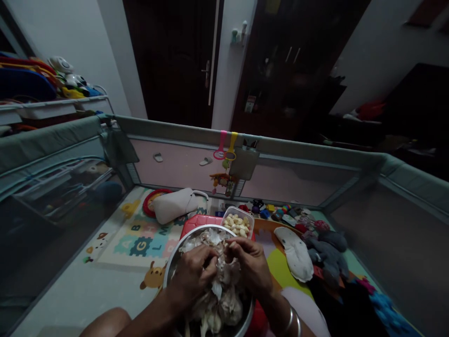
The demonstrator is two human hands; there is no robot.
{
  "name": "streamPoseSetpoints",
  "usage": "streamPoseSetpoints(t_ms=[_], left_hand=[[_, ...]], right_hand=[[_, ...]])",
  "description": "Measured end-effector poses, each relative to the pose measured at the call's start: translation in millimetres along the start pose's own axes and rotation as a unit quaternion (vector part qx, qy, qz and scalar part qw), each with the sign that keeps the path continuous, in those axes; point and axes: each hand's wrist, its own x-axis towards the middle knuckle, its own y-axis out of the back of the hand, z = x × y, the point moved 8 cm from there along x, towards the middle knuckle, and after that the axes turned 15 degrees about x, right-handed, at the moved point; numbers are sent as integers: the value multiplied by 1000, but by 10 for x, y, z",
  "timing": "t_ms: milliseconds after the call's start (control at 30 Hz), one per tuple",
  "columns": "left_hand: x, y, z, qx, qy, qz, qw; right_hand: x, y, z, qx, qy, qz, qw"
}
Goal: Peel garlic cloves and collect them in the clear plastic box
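Observation:
Both hands are over a metal bowl (pixel 167 262) heaped with garlic bulbs (pixel 231 304) and loose papery garlic skins (pixel 210 238). My left hand (pixel 194 269) is closed, thumb and fingers pinched together at the middle of the heap. Facing it, my right hand (pixel 249 262) pinches too, with bracelets on the wrist. A garlic clove seems to be between the fingertips, mostly hidden by them. Just beyond the bowl, a clear plastic container (pixel 251 217) holds several pale peeled garlic cloves (pixel 236 224). Under both lies a red stool-like surface (pixel 196 223).
A playpen's padded rail and mesh wall (pixel 175 128) surround a patterned foam mat (pixel 115 276). On the left lies a white bag-like item (pixel 175 206). A white cushion (pixel 293 252), grey plush toy (pixel 329 257) and small toys (pixel 270 210) lie right. Rings (pixel 220 152) hang ahead.

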Motion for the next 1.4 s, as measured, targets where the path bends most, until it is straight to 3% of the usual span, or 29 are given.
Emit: streamPoseSetpoints(t_ms=[167, 400, 567, 867, 1133, 1400], left_hand=[[-31, -49, -73, 44, 13, -33, 998], [-42, -12, -81, 23, -15, -36, 999], [-47, -2, -94, 26, -18, -34, 999], [-51, 49, -59, -18, -12, -3, 1000], [-56, 54, -52, -6, -12, 31, 999], [-12, 22, -81, -46, 10, -14, 999]], right_hand=[[79, 84, -26, 47, -21, 24, 998], [24, -33, 27, -5, -66, -16, 998], [-9, -104, -18, -124, -19, -59, 990], [-55, -208, 6, -220, 31, -105, 969], [-54, -143, 37, -175, 30, -95, 980], [-106, -213, -98, -214, 134, -115, 961]])
